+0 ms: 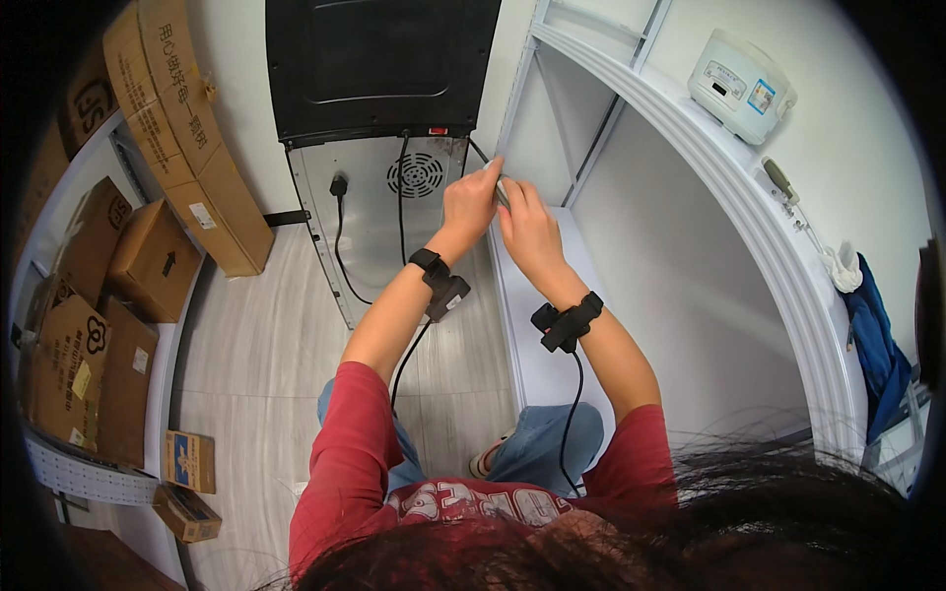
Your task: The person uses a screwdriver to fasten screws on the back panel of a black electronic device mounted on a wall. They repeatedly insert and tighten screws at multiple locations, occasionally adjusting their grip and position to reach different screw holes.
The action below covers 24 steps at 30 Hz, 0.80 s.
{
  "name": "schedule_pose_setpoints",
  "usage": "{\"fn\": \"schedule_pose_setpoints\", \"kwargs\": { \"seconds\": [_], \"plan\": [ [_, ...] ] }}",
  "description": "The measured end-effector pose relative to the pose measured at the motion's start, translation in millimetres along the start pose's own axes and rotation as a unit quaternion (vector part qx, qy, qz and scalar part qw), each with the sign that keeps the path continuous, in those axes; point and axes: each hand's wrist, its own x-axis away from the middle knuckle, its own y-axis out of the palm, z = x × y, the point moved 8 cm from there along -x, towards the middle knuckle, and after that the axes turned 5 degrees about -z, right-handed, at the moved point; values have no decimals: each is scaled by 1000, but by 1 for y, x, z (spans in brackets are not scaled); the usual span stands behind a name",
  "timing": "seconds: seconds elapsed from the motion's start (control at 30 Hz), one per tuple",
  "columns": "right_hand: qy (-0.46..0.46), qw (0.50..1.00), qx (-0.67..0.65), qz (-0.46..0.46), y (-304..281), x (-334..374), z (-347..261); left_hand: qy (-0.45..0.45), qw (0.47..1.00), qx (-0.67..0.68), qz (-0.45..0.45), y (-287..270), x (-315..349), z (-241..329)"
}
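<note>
My left hand [472,205] and my right hand [530,229] are close together in front of a tall appliance's black panel [379,64] and grey metal lower part [325,187]. Both hands have their fingers closed around a thin grey object [502,194], mostly hidden by them, so its kind cannot be made out. A short piece of black cord [479,151] runs from the appliance's edge toward my left fingers. On the metal part are a round vent grille [415,174] and a black plug [339,184] with a hanging cord. A small red switch [438,131] sits above the grille.
White shelving [631,84] curves along the right, with a white rice cooker [741,87] and a green-handled tool [778,180] on top. Cardboard boxes [158,261] fill the left shelf. A long carton [187,138] leans on the wall. Small boxes [190,461] stand lower left.
</note>
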Motion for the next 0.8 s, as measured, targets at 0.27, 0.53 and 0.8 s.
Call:
{"fn": "schedule_pose_setpoints", "kwargs": {
  "seconds": [0.27, 0.53, 0.8],
  "plan": [
    [16, 999, -29, 11, 4, 3, 4, -57, 998, -34, -7, 0, -3, -11],
    [11, 999, -27, -25, 1, 1, -8, -9, 1000, -15, 1, -2, 1, -12],
    [-130, 987, 93, 17, 5, 4, -13, -15, 1000, -1, -8, 0, -2, -10]
  ]
}}
